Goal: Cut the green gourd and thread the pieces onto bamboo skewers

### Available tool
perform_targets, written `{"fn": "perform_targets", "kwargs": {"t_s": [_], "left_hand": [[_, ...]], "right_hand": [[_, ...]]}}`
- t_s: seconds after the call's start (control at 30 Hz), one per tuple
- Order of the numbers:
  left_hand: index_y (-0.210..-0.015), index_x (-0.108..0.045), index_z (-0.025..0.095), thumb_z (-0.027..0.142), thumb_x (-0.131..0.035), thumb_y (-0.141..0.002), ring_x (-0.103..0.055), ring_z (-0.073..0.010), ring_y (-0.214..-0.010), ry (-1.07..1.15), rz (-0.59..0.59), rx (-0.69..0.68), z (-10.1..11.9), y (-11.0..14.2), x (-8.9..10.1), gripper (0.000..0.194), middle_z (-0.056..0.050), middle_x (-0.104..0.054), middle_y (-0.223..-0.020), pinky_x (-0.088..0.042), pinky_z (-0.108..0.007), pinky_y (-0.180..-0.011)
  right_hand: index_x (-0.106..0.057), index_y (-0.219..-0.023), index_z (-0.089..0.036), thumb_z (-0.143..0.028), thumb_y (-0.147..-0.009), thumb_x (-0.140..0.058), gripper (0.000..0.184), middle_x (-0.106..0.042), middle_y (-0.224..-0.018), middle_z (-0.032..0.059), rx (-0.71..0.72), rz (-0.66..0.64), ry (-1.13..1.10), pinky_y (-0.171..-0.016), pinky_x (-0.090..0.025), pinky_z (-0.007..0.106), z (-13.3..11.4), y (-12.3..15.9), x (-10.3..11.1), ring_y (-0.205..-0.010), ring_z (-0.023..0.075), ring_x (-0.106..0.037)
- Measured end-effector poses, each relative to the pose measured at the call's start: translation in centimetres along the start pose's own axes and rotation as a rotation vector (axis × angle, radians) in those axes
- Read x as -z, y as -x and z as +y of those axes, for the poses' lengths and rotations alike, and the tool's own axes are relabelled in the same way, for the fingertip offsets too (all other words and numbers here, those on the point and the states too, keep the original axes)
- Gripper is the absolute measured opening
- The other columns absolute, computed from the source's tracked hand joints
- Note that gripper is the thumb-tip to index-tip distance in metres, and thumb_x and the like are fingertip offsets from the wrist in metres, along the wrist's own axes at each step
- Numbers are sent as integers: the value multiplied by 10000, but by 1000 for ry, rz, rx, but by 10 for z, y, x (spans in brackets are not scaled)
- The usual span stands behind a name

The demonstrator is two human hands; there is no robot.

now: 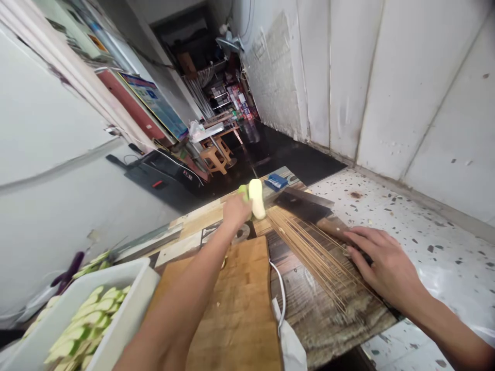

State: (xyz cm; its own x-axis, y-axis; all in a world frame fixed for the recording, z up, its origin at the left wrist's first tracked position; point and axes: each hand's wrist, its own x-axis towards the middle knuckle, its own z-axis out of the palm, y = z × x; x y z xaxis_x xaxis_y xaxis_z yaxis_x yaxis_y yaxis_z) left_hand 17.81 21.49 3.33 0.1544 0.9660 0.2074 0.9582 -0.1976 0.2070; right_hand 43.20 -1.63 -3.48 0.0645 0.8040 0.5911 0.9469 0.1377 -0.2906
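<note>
My left hand [236, 210] is stretched out past the far end of a wooden cutting board [235, 304], closed round a pale green peeled vegetable piece [256, 198]. My right hand [381, 263] rests on the wooden handle of a dark cleaver [305, 205] that lies flat on the table; its fingers curl over the handle. A bundle of thin bamboo skewers [313, 247] lies spread between the cleaver and the board, just left of my right hand.
A white tub [131, 288] with several sliced green vegetable pieces stands at the lower left. A white cloth [290, 345] lies by the board's right edge. A blue packet [276, 181] sits at the table's far end. A speckled counter [425, 226] and tiled wall run along the right.
</note>
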Motion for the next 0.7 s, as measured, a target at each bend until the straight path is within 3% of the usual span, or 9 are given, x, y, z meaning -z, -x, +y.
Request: {"fn": "perform_targets", "kwargs": {"t_s": [0.1,0.2,0.47,0.7], "left_hand": [[-1226,-444,167,506,-520,-689,-501,-347,-1045,-147,19,17,22,-17,-20,639,-153,-620,-1035,-304,-465,-888],[-1310,-294,113,490,-536,-674,-468,-379,-1055,-282,47,48,36,-33,-35,778,-201,-603,-1019,-270,-499,-878],[-1346,-191,96,318,-657,-601,-483,-373,-1046,-311,-75,144,52,-69,-47,906,-238,-564,-1064,-327,-417,-828],[-1364,-159,161,285,-647,-638,-552,-325,-953,-265,-30,160,58,-64,-56,884,-234,-485,-1128,-388,-390,-754]], "right_hand": [[-598,-1072,-148,-283,-853,-428,308,-581,-1072,108,15,-80,9,-840,-447,413,7,-8,-4,-954,242,-529],[-585,-1094,-172,-297,-856,-416,318,-575,-1080,104,15,-134,18,-819,-471,407,11,-12,-9,-962,246,-532],[-519,-1184,-149,-170,-842,-388,367,-538,-1162,136,47,-184,68,-865,-456,435,16,-2,-20,-1024,268,-509],[-480,-1225,-129,-94,-803,-412,429,-505,-1218,133,35,-219,126,-931,-417,425,16,2,-23,-1089,266,-470]]}}
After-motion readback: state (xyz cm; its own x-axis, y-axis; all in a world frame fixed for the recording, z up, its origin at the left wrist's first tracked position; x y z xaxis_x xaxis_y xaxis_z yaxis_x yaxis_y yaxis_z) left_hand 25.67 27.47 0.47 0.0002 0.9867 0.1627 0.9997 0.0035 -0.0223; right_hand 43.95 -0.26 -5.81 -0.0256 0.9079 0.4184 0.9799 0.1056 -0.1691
